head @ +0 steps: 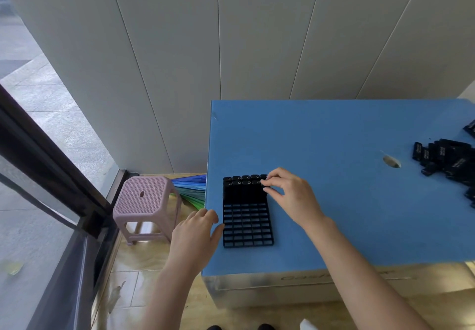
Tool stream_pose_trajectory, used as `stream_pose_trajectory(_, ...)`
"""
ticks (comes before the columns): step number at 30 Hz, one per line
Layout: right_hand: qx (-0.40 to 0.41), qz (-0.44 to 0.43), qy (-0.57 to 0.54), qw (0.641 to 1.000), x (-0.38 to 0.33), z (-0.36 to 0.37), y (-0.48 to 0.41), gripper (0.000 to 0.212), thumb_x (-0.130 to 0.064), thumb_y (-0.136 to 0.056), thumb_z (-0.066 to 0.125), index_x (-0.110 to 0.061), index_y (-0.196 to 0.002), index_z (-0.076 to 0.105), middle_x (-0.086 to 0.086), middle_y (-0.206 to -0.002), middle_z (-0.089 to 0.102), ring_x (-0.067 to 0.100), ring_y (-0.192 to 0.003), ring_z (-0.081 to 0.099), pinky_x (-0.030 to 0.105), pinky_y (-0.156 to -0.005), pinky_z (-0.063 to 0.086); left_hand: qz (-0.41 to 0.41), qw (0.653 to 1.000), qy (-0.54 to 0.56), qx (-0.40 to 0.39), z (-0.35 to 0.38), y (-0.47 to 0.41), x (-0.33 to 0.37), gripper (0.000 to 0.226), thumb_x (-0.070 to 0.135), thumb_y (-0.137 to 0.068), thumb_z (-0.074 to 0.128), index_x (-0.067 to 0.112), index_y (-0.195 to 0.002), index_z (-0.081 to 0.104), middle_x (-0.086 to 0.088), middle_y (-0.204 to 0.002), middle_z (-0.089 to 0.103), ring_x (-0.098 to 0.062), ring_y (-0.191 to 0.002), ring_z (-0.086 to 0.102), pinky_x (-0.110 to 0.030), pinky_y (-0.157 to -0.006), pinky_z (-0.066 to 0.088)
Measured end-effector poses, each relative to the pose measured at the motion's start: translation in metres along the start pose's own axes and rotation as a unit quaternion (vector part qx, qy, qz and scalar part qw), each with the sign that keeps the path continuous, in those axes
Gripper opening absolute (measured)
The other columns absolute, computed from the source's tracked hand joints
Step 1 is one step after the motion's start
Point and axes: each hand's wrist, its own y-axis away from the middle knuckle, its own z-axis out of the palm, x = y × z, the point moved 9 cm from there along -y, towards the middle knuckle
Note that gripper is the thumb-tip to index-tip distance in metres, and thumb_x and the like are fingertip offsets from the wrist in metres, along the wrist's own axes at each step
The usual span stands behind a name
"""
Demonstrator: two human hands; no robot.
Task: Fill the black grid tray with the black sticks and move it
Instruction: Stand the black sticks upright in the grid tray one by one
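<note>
The left hand [196, 229] lies nearest, fingers loose and holding nothing, its thumb against the left edge of the black plastic grid tray [248, 227]; the tray sits at the near left corner of the blue foam-topped table [334, 137], close to the drop; a hard push from the right could likely slide it off that edge, towards the pink woven-pattern plastic stool [146, 201] and the folded blue-green umbrella [191, 188] behind it; most cells are bare; the right hand [290, 196] pinches the top of one of the black plastic sticks [244, 186] at the right end of the two far rows, where they stand upright and packed tight; a tilted stick could jam or tip its neighbours; the loose pile of black sticks [447, 160] lies well apart at the far right, a gouged hole [392, 162] in the table between; nothing seems to block that reach.
</note>
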Motion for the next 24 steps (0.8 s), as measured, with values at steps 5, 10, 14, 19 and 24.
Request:
stream_pose_trajectory(5, 0.022, 0.000, 0.041, 0.999, -0.003, -0.002, 0.003, 0.013, -0.019, -0.076, 0.074, -0.022, -0.088, 0.072, -0.009, -0.085, 0.058, 0.007, -0.078, 0.049, 0.022, -0.053, 0.044, 0.005, 1.000, 0.007, 0.007, -0.003, 0.003, -0.005, 0.031, 0.042, -0.096, 0.039, 0.024, -0.116, 0.055, 0.012, -0.115, 0.058, -0.006, -0.106, 0.054, -0.021, -0.076, 0.044)
stream_pose_trajectory(10, 0.029, 0.060, 0.034, 0.997, -0.001, -0.004, 0.015, 0.027, -0.019, -0.084, 0.065, -0.024, -0.110, 0.065, -0.010, -0.098, 0.056, 0.006, -0.089, 0.053, 0.020, -0.060, 0.044, 0.031, 0.999, 0.008, 0.007, -0.009, 0.003, -0.006, 0.031, 0.043, -0.095, 0.040, 0.024, -0.114, 0.056, 0.011, -0.113, 0.059, -0.007, -0.103, 0.055, -0.022, -0.077, 0.046)
stream_pose_trajectory(14, 0.017, 0.135, 0.030, 0.990, 0.011, -0.012, 0.047, 0.030, -0.025, -0.091, 0.053, -0.025, -0.120, 0.057, -0.013, -0.111, 0.059, 0.006, -0.105, 0.052, 0.020, -0.074, 0.043, 0.079, 0.997, 0.006, 0.010, -0.011, -0.006, 0.015, 0.029, 0.042, -0.095, 0.040, 0.023, -0.110, 0.057, 0.011, -0.108, 0.060, -0.008, -0.100, 0.056, -0.023, -0.072, 0.046)
stream_pose_trajectory(19, -0.026, 0.221, 0.051, 0.974, 0.048, -0.038, 0.102, 0.027, -0.026, -0.092, 0.051, -0.025, -0.118, 0.058, -0.012, -0.119, 0.058, 0.009, -0.114, 0.051, 0.023, -0.084, 0.041, 0.154, 0.988, 0.019, 0.006, -0.004, -0.008, 0.076, 0.026, 0.039, -0.094, 0.044, 0.021, -0.106, 0.058, 0.010, -0.104, 0.060, -0.011, -0.101, 0.055, -0.025, -0.067, 0.044)
stream_pose_trajectory(24, -0.022, 0.273, 0.055, 0.960, 0.088, -0.094, 0.159, 0.028, -0.026, -0.095, 0.046, -0.025, -0.122, 0.056, -0.012, -0.123, 0.057, 0.008, -0.117, 0.049, 0.026, -0.093, 0.041, 0.226, 0.974, 0.015, -0.022, 0.017, 0.002, 0.165, 0.028, 0.039, -0.096, 0.040, 0.023, -0.111, 0.057, 0.013, -0.110, 0.059, -0.009, -0.109, 0.052, -0.021, -0.072, 0.037)
